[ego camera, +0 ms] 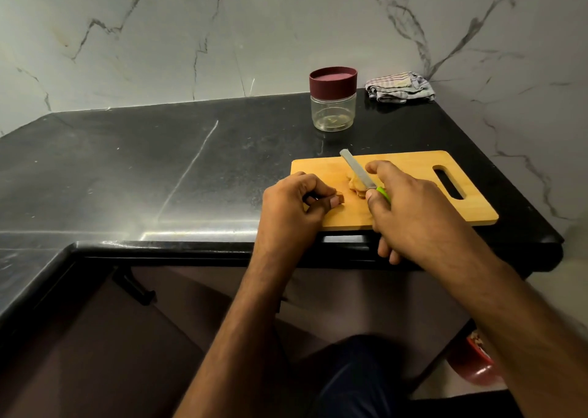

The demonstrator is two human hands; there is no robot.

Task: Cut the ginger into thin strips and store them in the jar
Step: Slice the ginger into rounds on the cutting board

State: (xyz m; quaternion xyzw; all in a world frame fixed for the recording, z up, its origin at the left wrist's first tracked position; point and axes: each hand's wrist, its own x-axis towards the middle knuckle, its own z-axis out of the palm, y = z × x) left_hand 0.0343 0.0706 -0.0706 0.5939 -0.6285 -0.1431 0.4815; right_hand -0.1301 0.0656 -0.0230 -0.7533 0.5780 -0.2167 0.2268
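Right now the right hand (410, 214) grips a knife (359, 172) by its green handle, fingers curled round it, the forefinger stretched toward the blade, which lies tilted over a pale piece of ginger (355, 186) on the wooden cutting board (413, 163). Just beside it the left hand (292, 207) pinches a small brown ginger piece (436, 198) between thumb and curled fingers, low over the board. Behind the board, on the black counter (159, 169), stands a clear jar (333, 105) with its maroon lid on; a folded cloth (399, 86) lies near it by the wall
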